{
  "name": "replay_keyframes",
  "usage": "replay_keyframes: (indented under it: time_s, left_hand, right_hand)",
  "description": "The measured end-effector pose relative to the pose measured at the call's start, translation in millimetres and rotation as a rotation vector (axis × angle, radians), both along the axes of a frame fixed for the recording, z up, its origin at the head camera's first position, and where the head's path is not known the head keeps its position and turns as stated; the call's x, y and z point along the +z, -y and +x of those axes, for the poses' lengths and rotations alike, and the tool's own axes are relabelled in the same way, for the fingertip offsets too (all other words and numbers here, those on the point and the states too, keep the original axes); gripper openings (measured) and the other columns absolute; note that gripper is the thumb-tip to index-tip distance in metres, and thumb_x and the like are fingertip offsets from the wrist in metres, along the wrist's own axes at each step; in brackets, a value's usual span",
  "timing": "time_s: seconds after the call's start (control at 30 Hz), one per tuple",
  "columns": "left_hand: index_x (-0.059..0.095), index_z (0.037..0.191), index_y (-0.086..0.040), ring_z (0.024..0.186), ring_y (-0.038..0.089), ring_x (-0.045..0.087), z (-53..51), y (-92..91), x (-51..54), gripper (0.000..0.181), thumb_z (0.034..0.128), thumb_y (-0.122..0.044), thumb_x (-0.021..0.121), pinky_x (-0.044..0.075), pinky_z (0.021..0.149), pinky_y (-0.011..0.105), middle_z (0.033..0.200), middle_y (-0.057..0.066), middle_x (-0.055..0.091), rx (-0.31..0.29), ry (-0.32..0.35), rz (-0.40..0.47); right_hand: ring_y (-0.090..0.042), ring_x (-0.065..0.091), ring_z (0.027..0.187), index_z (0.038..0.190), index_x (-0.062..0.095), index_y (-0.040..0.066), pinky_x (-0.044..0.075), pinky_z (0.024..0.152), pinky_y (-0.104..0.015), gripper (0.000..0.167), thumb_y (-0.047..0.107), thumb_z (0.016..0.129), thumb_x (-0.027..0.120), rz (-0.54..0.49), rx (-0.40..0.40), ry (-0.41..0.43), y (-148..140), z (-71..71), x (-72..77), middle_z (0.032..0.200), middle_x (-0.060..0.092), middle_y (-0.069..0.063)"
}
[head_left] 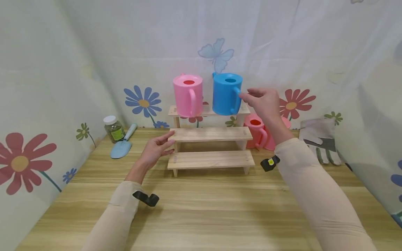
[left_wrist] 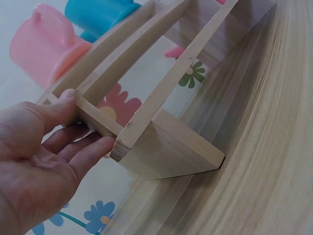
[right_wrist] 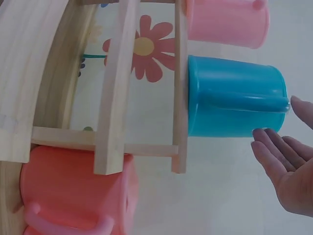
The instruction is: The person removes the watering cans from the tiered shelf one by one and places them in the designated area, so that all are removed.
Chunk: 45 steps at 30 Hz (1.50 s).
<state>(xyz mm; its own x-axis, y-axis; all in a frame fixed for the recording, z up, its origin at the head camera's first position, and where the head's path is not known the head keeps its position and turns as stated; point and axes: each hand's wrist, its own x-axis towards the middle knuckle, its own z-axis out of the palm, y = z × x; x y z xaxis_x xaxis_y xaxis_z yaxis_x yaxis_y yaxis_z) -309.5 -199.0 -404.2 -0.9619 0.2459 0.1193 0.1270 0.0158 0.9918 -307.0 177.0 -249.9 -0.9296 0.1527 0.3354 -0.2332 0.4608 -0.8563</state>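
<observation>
A blue watering can (head_left: 223, 96) stands on the top step of a three-tier wooden stand (head_left: 210, 134), its handle facing front right. My right hand (head_left: 262, 101) is at that handle, fingers extended; in the right wrist view the thumb and fingers are spread about the can's upper end without gripping it. To the left on the same step stands a pink watering can (head_left: 183, 97), upright. My left hand (head_left: 154, 150) is at the stand's left side, its fingertips touching the wooden side frame in the left wrist view.
Two more pink watering cans (head_left: 252, 134) stand behind the stand's right side, partly hidden by my right arm. Gardening gloves (head_left: 318, 139) lie at the far right. At the left are a white-lidded jar (head_left: 114, 130) and a light blue trowel (head_left: 120, 149). Patterned curtains surround the wooden table (head_left: 207, 212).
</observation>
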Motion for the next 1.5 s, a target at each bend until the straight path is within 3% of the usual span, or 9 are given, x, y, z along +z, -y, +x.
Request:
replay_keyframes:
  time_s: [0.3,0.7,1.0,1.23,1.5]
  left_hand:
    - [0.046,0.149,-0.004,0.141,0.029,0.039,-3.6,2.2,-2.4,0.051,0.1017,-0.015,0.060,0.055,0.096,0.038,0.159,0.007,0.036,0.008,-0.010,-0.001]
    - [0.047,0.149,-0.007,0.141,0.027,0.039,-1.8,-0.1,-3.6,0.052,0.1008,-0.018,0.062,0.055,0.095,0.034,0.159,0.005,0.036,0.003,0.015,-0.008]
    - [0.047,0.149,-0.006,0.142,0.027,0.038,-0.9,0.2,-1.0,0.051,0.1014,-0.017,0.061,0.054,0.098,0.037,0.160,0.005,0.034,0.000,0.013,0.001]
    - [0.047,0.149,-0.005,0.142,0.026,0.038,0.0,0.8,0.7,0.050,0.1015,-0.014,0.061,0.053,0.099,0.039,0.159,0.005,0.035,-0.001,0.013,0.012]
    - [0.045,0.150,-0.005,0.143,0.029,0.036,2.2,2.5,0.2,0.052,0.1016,-0.016,0.061,0.053,0.098,0.039,0.160,0.008,0.033,-0.025,-0.011,-0.008]
  right_hand:
    - [-0.026,0.068,0.109,0.135,0.064,0.009,0.057,0.094,-0.034,0.068,0.053,0.084,0.076,0.013,-0.009,-0.019,22.9,-10.1,17.8,0.132,0.065,-0.008]
    - [-0.027,0.070,0.100,0.121,0.073,0.004,0.060,0.088,-0.038,0.053,0.044,0.087,0.078,-0.062,-0.077,-0.015,33.8,-15.1,1.5,0.113,0.073,-0.012]
    - [-0.023,0.068,0.096,0.114,0.078,0.009,0.058,0.090,-0.035,0.036,0.036,0.090,0.074,-0.125,-0.144,0.003,35.7,-14.8,2.6,0.099,0.076,-0.005]
    - [-0.023,0.068,0.104,0.121,0.075,0.012,0.057,0.093,-0.038,0.043,0.041,0.089,0.075,-0.147,-0.135,0.064,25.5,-9.6,8.9,0.110,0.075,-0.003]
    - [-0.023,0.069,0.105,0.127,0.071,0.016,0.054,0.099,-0.040,0.056,0.052,0.085,0.075,-0.217,-0.087,0.047,2.6,7.5,5.9,0.118,0.072,-0.003]
